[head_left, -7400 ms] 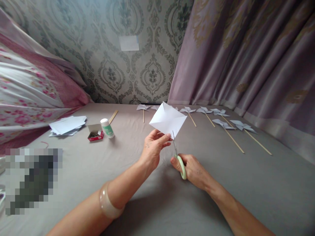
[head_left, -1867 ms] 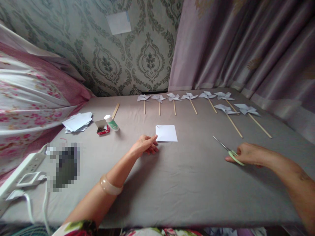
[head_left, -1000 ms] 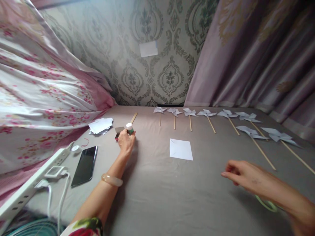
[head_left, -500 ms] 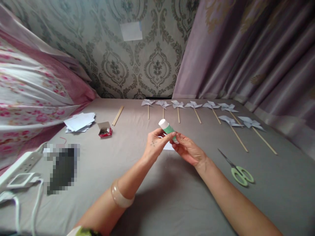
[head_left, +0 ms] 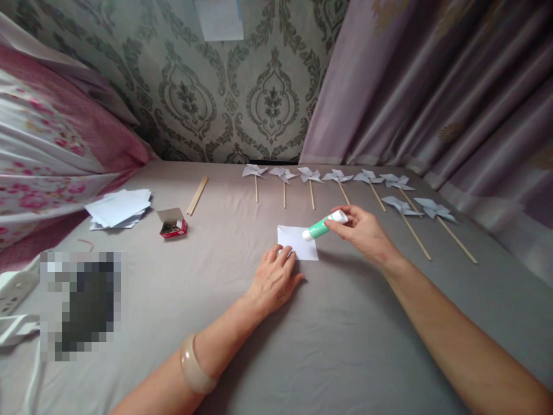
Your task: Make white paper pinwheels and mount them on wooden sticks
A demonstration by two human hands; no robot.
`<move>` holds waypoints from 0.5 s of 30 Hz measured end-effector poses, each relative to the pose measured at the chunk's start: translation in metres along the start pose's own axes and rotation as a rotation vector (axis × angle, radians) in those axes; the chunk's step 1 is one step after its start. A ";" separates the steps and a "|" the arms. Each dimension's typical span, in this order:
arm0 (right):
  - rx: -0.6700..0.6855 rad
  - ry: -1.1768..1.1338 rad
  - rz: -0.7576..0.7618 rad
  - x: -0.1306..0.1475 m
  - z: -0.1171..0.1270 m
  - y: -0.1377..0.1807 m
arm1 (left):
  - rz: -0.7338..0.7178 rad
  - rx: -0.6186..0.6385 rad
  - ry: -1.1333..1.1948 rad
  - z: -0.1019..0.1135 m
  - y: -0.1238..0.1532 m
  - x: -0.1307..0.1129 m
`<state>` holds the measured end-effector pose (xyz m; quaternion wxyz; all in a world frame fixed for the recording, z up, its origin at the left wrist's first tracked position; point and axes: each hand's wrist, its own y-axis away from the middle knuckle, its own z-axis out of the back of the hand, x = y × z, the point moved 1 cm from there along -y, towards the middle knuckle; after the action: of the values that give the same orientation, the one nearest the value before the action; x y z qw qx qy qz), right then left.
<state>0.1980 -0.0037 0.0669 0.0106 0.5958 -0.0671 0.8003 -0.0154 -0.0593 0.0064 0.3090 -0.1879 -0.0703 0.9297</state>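
A white paper square lies flat on the grey sheet near the middle. My left hand rests on the sheet with its fingertips pressing the square's near left corner; the fingers are curled and a white cap seems tucked under them. My right hand grips a green and white glue stick by its base, tilted so that its tip points down at the paper's upper right part.
Several paper pinwheels on wooden sticks lie in a row at the back, by the curtain. A stack of white paper, a small red box and loose sticks lie at the left. A power strip sits at the left edge.
The scissors were laid down at the right and are out of view now. My left hand fetched the glue stick and passed it to my right hand, which now tilts it at the paper.
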 end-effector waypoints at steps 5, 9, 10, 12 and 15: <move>0.070 0.314 0.208 0.002 -0.020 -0.008 | -0.034 0.042 -0.057 0.002 0.003 0.002; 0.104 0.466 0.289 0.006 -0.030 -0.006 | -0.035 0.051 -0.089 0.003 0.006 0.001; 0.113 0.489 0.299 0.007 -0.032 -0.005 | -0.035 0.053 -0.091 0.004 0.006 0.001; 0.133 0.522 0.312 0.010 -0.036 -0.003 | -0.033 0.059 -0.090 0.004 0.006 0.001; 0.172 0.551 0.327 0.014 -0.040 -0.001 | -0.026 0.074 -0.086 0.005 0.005 0.001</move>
<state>0.1562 0.0012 0.0687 -0.1505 0.3368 -0.0888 0.9252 -0.0208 -0.0627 0.0090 0.3244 -0.1352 -0.0513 0.9348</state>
